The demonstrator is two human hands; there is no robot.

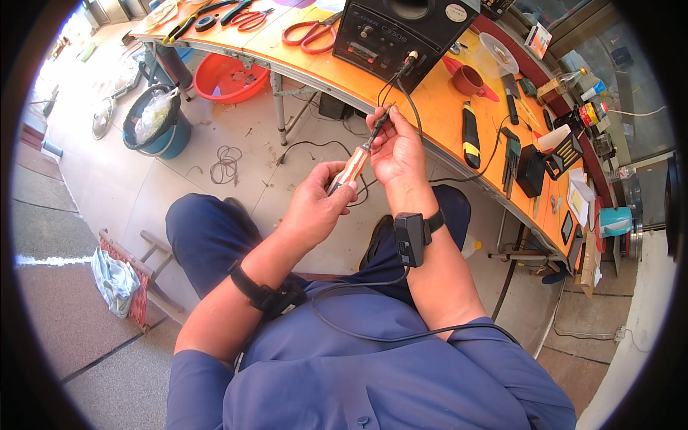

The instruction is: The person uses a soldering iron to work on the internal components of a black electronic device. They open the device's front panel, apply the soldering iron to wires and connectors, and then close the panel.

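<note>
My left hand (319,197) is wrapped round the orange-and-white striped handle of what looks like a screwdriver (350,168), its dark shaft pointing up and away toward my right hand. With fingers closed, my right hand (398,150) pinches a thin black cable (385,97) close to the tool's tip; the exact contact is too small to make out. That cable runs up to the back of a black speaker (390,50) on the orange-topped table (437,100). Both hands are in front of the table's near edge, above my knees.
On the table lie red-handled scissors (309,36), pliers (186,23), a black-and-yellow utility knife (470,136) and a red cup (467,80). A red basin (231,79), blue bucket (168,140) and coiled wire (226,165) are on the floor. A small stool (147,276) stands at left.
</note>
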